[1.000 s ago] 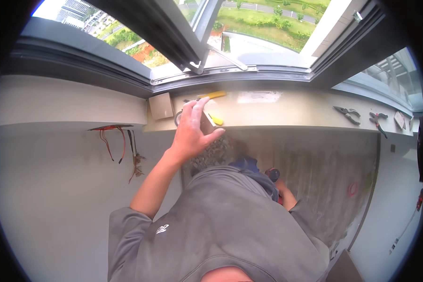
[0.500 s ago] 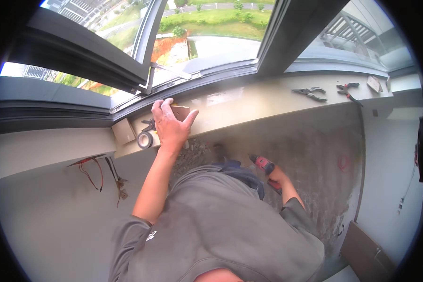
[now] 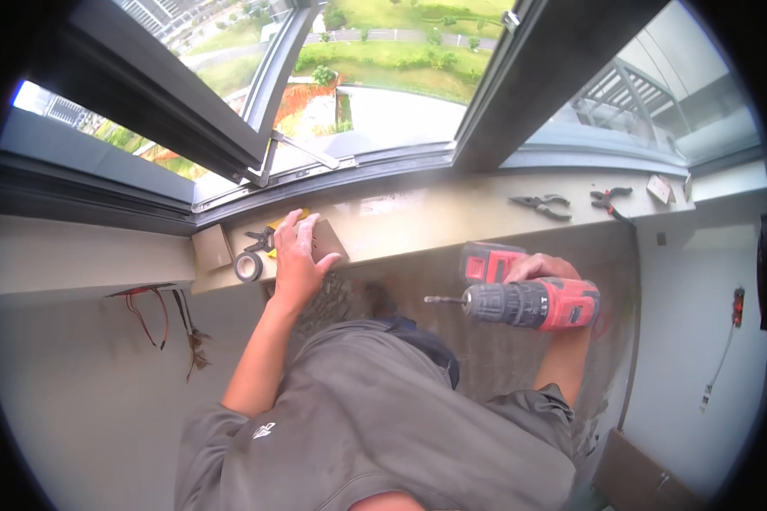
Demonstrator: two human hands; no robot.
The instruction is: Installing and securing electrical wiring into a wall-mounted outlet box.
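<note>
Red drill (image 3: pixel 571 304), white-marked, sits gripped in your right hand (image 3: pixel 544 267). Your left hand (image 3: pixel 296 257) spreads wide around a brown plate (image 3: pixel 327 239).

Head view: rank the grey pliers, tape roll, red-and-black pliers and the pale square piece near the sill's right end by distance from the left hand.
1. Tape roll: just left of the left hand.
2. Grey pliers: to its right, on the sill.
3. Red-and-black pliers: farther right.
4. Pale square piece: farthest right.
</note>
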